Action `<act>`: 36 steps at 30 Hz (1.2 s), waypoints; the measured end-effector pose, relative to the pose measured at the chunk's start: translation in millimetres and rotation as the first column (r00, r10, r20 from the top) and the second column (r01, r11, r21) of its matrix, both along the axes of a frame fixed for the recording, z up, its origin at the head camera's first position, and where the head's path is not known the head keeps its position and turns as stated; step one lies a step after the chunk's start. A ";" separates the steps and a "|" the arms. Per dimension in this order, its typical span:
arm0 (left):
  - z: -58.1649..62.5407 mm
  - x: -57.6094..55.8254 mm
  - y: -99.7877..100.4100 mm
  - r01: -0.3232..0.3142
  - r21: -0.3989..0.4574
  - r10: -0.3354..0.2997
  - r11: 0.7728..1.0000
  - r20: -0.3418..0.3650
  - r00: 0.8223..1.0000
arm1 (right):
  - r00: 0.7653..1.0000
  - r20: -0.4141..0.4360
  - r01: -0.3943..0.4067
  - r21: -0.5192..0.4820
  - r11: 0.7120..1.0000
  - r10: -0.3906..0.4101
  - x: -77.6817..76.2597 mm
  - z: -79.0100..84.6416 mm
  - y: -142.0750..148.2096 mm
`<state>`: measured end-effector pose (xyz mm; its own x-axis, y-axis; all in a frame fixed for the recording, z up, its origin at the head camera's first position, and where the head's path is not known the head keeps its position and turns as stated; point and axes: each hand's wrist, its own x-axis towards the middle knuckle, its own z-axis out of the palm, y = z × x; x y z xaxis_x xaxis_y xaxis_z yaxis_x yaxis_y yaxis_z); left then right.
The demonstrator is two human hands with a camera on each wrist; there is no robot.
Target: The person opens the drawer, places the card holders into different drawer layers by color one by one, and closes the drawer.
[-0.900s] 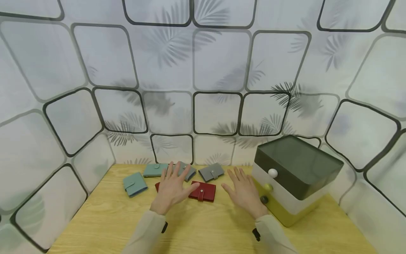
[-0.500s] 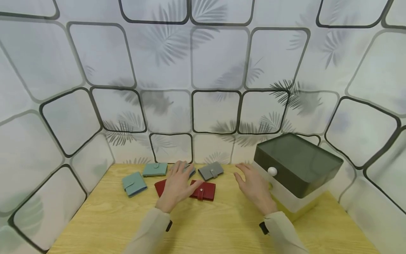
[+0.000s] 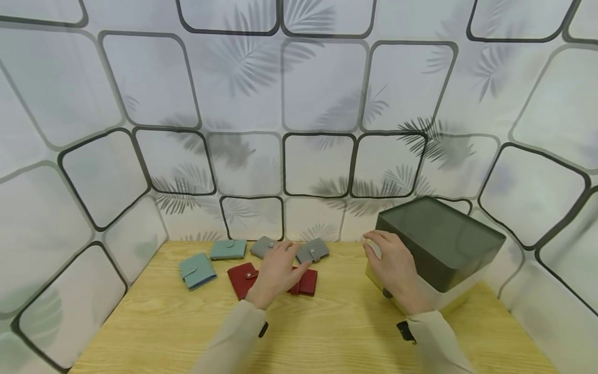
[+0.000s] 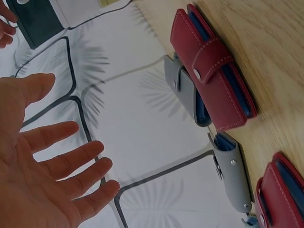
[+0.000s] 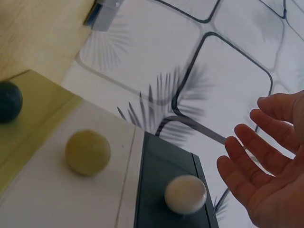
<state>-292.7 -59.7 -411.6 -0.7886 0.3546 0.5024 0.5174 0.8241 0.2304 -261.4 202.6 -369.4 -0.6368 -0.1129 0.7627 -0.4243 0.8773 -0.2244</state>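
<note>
My left hand [image 3: 279, 274] hovers over the table with loose fingers, partly hiding a red wallet [image 3: 307, 282] with a snap strap. It holds nothing; the left wrist view shows its palm [image 4: 47, 185] and spread fingers. Left of it lies a second red wallet [image 3: 243, 278]. Two grey wallets, one left [image 3: 262, 246] and one right [image 3: 314, 250], lie just behind. My right hand [image 3: 396, 266], fingers gently bent, is in front of a three-tier drawer box [image 3: 441, 241]. In the right wrist view its fingers are beside the white knob [image 5: 185, 194], apart from it.
Two teal wallets, one flat at the back [image 3: 228, 249] and one angled [image 3: 198, 271], lie at the left. The box has a dark green top, a white middle with a yellow knob [image 5: 88, 152] and a yellow base with a dark knob [image 5: 8, 101]. Patterned cloth [image 3: 252, 166] surrounds the wooden table.
Both hands have moved to the right. The right hand has risen to the box front and its fingers have bent; the left has slid over the right red wallet, uncovering the other.
</note>
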 end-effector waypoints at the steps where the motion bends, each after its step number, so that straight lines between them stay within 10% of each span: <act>1: 0.1 -0.5 2.6 0.001 0.000 -0.001 1.000 -0.001 1.000 | 1.000 0.003 -0.001 -0.005 1.000 0.001 1.6 2.4 2.5; 14: 5.6 -4.7 32.2 0.026 0.079 -0.030 0.997 0.054 0.998 | 0.990 0.070 0.130 -0.089 0.987 -0.124 16.4 27.8 49.4; 22: 4.3 -5.1 48.2 0.068 0.060 -0.071 0.996 0.044 0.997 | 0.904 0.380 0.215 -0.009 0.977 -0.195 28.3 38.0 79.1; 36: -0.3 -5.6 81.3 0.123 0.057 -0.126 0.991 0.054 0.991 | 0.835 0.543 0.158 -0.084 0.984 -0.088 38.9 35.5 123.0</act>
